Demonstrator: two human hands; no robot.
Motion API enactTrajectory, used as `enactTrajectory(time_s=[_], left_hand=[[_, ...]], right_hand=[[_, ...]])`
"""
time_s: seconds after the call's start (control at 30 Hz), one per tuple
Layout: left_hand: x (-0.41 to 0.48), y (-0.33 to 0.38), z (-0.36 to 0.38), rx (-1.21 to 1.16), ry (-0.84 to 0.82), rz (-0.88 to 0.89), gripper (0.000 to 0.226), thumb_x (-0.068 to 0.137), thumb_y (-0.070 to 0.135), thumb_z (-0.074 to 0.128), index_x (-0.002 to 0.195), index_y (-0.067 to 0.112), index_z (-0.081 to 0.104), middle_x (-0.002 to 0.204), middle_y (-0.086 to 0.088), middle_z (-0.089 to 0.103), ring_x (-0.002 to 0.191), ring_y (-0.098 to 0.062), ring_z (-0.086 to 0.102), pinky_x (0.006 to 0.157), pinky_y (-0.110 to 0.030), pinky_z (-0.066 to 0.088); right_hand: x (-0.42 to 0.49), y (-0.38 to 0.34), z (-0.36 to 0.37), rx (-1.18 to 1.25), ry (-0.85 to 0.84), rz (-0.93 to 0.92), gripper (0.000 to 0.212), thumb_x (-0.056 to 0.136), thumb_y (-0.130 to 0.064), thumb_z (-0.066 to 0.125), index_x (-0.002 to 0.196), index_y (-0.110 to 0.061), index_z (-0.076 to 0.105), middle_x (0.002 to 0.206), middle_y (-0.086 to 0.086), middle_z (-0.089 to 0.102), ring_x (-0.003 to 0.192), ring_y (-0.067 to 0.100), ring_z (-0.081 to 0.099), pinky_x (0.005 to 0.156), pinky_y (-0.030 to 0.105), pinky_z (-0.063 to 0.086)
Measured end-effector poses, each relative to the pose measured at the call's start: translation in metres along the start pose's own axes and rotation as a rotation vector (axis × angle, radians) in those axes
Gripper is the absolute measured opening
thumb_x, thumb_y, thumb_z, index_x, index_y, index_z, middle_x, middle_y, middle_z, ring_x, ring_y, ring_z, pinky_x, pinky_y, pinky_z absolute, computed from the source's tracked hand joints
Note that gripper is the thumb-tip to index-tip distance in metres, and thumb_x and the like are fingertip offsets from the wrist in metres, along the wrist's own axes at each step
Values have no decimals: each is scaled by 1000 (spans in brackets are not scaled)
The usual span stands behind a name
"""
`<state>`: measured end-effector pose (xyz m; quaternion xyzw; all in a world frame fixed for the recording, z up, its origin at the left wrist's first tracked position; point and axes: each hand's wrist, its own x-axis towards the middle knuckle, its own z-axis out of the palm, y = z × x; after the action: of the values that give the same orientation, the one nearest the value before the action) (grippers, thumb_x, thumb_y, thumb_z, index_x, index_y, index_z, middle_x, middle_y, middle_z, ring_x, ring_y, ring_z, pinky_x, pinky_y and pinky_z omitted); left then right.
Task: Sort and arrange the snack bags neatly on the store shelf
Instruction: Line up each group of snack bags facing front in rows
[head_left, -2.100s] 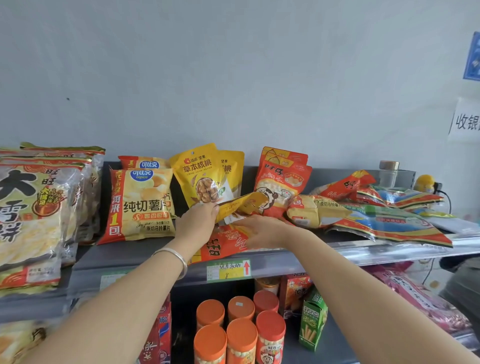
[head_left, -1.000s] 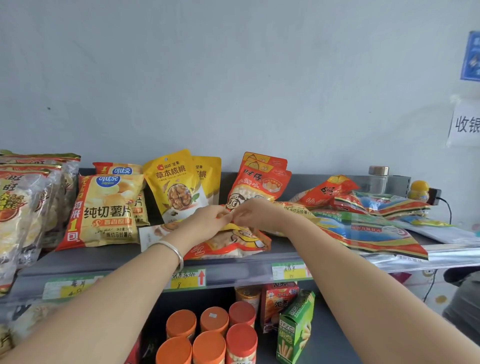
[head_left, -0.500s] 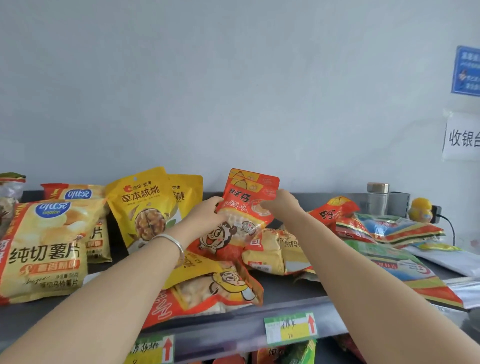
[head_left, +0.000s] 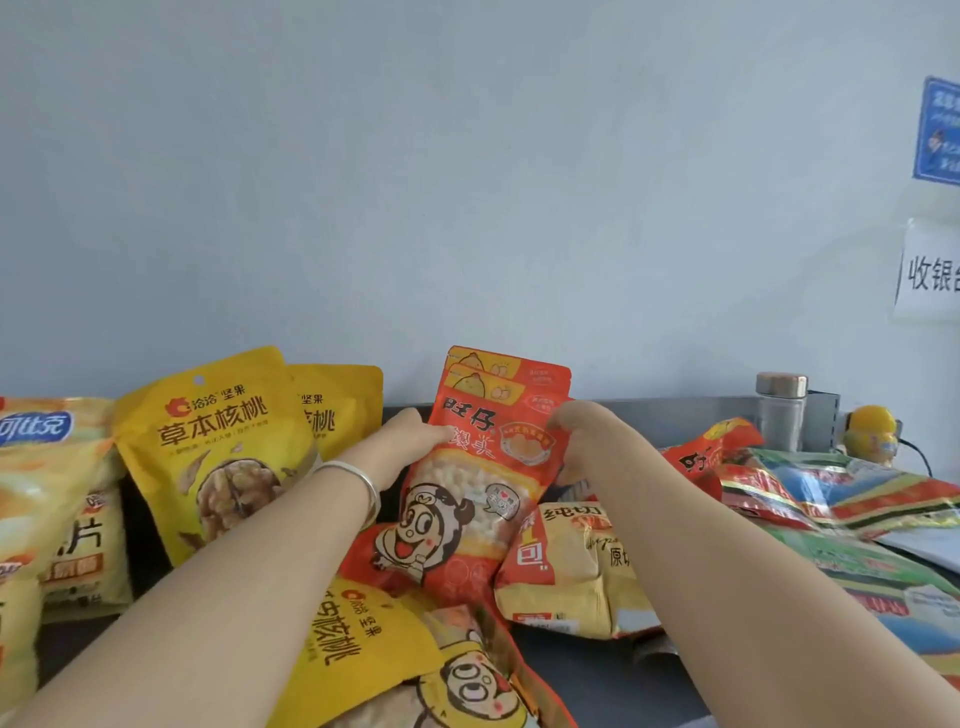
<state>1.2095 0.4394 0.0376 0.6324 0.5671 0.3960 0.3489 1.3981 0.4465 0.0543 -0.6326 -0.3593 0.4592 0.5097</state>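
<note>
At the middle of the shelf (head_left: 597, 670), a pair of red Wangzai bags (head_left: 483, 467) is being held upright, one tucked behind the other, with the rear bag's top edge peeking just above the front one. The left hand (head_left: 410, 441) is pinching the pair's left edge. The right hand (head_left: 576, 431) is gripping the right edge, its fingers curling round behind, out of sight. Whether the pair's bottom is resting on the clutter below or hanging just over it, I cannot tell.

To do this step well, the person should be squaring the two tops flush before setting the pair down. A good spot looks to be against the back wall, just right of the two standing yellow walnut bags (head_left: 218, 452), where a dark gap is showing. Footing is the trouble. A flat walnut bag (head_left: 358, 639), a third Wangzai bag (head_left: 467, 686) lying at the front edge and a toppled potato chip bag (head_left: 571, 566) are crowding that spot. The pair would likely be sliding forward unless these are cleared first, since soft bags sag without a firm base.

Further right, a red packet (head_left: 711, 452) and flat green-and-blue packets (head_left: 857, 493) are lying in a loose heap near a glass jar (head_left: 779, 410). More chip bags (head_left: 47, 467) are standing at far left.
</note>
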Motion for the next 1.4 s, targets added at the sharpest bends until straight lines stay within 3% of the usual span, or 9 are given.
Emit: enactTrajectory(time_s=[0.1,0.2,0.3,0.47,0.73,0.87,1.07,1.17,1.4], left_hand=[[7,-10,3,-149,-40,-59,43,89,32,61,118,1,54,109,-11,66,98,-29,64,91,-41,50],[17,-22,3,-210,-18,-81,52,81,43,66,119,8,56,108,-13,67,100,-32,63,93,-46,50],[21,-26,0,-240,45,-92,66,68,53,70,117,12,58,111,-11,66,105,-34,61,95,-47,48],[6,2,-7,-325,186,32,22,88,31,64,103,16,60,107,-7,67,102,-30,63,96,-46,48],[11,5,10,-412,290,191,36,88,32,64,113,18,42,111,-2,60,105,-23,59,96,-47,46],[13,-12,28,-454,288,158,52,85,33,67,120,21,32,114,-1,56,106,-22,56,98,-44,44],[20,-9,50,-589,220,148,39,91,26,60,122,22,36,119,-3,58,108,-22,57,98,-43,45],[22,-11,57,-524,170,160,45,94,30,55,130,22,30,125,-1,53,113,-20,54,97,-38,43],[24,-12,53,-357,187,81,69,89,34,61,143,24,18,137,-6,46,122,-25,48,103,-46,39]], right_hand=[[6,2,6,9,-31,88,22,97,-21,47,105,-9,63,98,8,73,83,23,70,82,37,55],[21,3,13,63,-83,95,24,94,-22,49,106,-11,67,91,11,75,79,27,73,78,47,56],[19,0,24,186,-115,-37,28,94,-13,41,107,-11,67,93,13,74,83,32,73,79,53,56],[-2,-15,31,350,-198,-324,35,93,11,33,86,-10,60,88,13,66,85,32,66,86,53,54],[9,-27,14,295,-315,-529,33,95,12,35,117,-3,54,99,11,65,88,29,65,77,46,54],[22,-18,10,151,-273,-461,36,94,12,34,118,-6,54,110,14,65,100,33,65,87,53,53],[23,-25,-1,99,-213,-546,33,95,12,33,109,-12,51,96,9,63,81,23,64,66,39,54],[25,-27,-7,6,-197,-529,32,94,10,35,111,-12,51,109,13,63,95,31,65,76,45,55],[21,-11,-18,-163,-205,-313,44,81,-9,75,120,-9,54,117,11,64,109,31,60,94,48,50]])
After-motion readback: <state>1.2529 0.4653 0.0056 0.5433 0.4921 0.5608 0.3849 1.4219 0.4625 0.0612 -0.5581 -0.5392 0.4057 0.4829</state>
